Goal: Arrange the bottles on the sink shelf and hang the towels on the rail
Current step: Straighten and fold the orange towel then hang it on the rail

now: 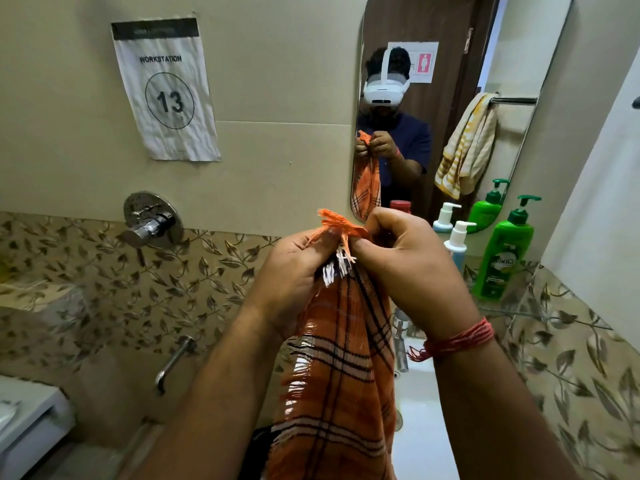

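A: Where's the towel (pixel 341 368)?
B: Bunched at its fringed top between both hands, hanging down below them. The left hand (pixel 294 271) and right hand (pixel 412 268) each pinch it.
A: So which step?
B: Hanging, I'd say. The bottles (pixel 504 251) already stand beyond the right hand. Next, spread an edge and find the rail (pixel 512 101), seen only in the mirror (pixel 450 29).

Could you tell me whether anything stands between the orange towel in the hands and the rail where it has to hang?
Cannot tell: the rail shows only as a reflection in the mirror, with a yellow striped towel on it. Both hands, left and right, grip the orange towel.
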### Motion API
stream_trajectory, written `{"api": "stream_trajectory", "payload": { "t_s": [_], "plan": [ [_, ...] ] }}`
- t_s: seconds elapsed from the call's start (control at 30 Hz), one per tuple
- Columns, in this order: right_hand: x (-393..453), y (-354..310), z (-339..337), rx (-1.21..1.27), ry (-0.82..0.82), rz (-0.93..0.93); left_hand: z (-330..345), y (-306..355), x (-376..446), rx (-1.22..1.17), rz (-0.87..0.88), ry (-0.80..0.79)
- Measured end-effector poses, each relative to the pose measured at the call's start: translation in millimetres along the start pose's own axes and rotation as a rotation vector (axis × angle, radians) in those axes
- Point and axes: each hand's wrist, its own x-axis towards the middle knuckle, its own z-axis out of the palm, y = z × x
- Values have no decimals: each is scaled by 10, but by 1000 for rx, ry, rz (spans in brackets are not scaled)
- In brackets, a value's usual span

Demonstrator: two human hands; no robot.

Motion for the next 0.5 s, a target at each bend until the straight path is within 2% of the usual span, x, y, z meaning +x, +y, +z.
{"api": "stream_trajectory", "payload": {
  "t_s": [0.13,0.23,0.33,0.5],
  "plan": [
    [10,80,-31,45,29,-37,-14,-26,43,-88,13,55],
    [10,119,-30,28,58,-131,-2,-48,87,-43,40,102],
    [4,118,-29,125,11,-144,10,-58,129,-13,71,106],
    [71,85,-35,-43,-17,-112,19,-51,148,55,51,73]
  ]
}}
